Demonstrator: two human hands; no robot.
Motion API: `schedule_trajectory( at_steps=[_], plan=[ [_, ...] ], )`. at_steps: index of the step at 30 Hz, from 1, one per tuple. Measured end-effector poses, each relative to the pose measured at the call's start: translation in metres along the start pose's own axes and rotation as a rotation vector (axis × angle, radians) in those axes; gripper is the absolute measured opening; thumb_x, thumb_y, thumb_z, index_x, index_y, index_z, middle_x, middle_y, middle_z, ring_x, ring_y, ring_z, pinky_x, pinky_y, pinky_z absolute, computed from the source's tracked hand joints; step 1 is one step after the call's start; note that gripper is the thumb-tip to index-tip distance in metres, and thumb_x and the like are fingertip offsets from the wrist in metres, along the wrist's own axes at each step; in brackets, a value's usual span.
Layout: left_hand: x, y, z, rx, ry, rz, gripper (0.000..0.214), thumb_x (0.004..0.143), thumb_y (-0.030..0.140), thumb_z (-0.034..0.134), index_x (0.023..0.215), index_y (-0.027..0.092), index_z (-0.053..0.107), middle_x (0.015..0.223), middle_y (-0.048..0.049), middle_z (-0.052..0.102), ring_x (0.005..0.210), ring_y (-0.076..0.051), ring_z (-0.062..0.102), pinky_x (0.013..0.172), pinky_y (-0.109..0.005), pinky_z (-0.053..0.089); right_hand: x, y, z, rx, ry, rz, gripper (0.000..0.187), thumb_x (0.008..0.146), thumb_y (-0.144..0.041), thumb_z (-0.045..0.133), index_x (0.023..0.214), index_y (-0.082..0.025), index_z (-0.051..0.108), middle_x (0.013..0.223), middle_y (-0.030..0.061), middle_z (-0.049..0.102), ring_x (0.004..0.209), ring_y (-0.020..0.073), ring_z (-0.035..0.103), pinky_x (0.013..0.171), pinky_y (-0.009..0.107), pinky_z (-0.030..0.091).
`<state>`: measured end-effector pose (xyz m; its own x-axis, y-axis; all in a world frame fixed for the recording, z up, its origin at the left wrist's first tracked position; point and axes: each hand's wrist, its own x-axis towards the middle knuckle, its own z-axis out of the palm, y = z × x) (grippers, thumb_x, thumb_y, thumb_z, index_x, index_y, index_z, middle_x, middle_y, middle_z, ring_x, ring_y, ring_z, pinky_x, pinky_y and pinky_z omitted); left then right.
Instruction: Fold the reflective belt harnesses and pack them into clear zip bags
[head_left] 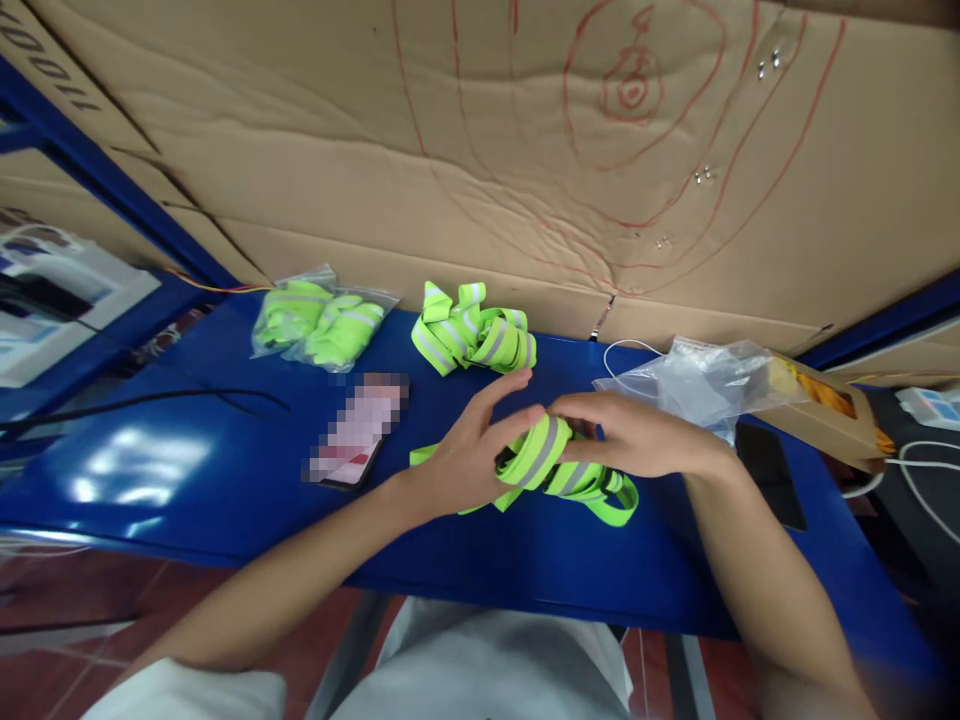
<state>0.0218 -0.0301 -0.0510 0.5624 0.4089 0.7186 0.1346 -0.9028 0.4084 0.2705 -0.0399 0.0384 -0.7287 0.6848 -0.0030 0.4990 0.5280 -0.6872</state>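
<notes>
A neon yellow-green reflective strap (536,455) with a silver stripe lies bunched and partly rolled near the middle of the blue table, between my two hands. My left hand (465,455) grips the roll from the left, its index finger stretched out above it. From the right, the fingers and thumb of my right hand (637,432) pinch the upper edge of the same roll. Dark buckle parts show among the folds. Loops of the strap spill out to the right, and a loose end shows left of my left hand. Behind lies another bundle of reflective straps (476,335).
Clear bags with folded neon straps (319,325) lie at the back left. A phone (356,435) rests left of my hands. On the right are empty plastic bags (697,380), a dark phone (769,475) and an open cardboard box (832,410). Cardboard (487,220) walls the back.
</notes>
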Motion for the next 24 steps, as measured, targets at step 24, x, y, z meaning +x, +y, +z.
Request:
schedule_trajectory(
  at_steps=[24],
  plan=[
    [-0.003, 0.011, 0.002, 0.425, -0.247, 0.078, 0.051, 0.088, 0.012, 0.07, 0.136, 0.028, 0.066, 0.143, -0.0062, 0.067, 0.124, -0.028, 0.063, 0.096, -0.043, 0.054, -0.016, 0.019, 0.079, 0.68, 0.496, 0.217, 0.043, 0.102, -0.048, 0.063, 0.14, -0.031, 0.052, 0.153, 0.0077, 0.054, 0.133, 0.0227, 0.062, 0.106, 0.037, 0.057]
  ],
)
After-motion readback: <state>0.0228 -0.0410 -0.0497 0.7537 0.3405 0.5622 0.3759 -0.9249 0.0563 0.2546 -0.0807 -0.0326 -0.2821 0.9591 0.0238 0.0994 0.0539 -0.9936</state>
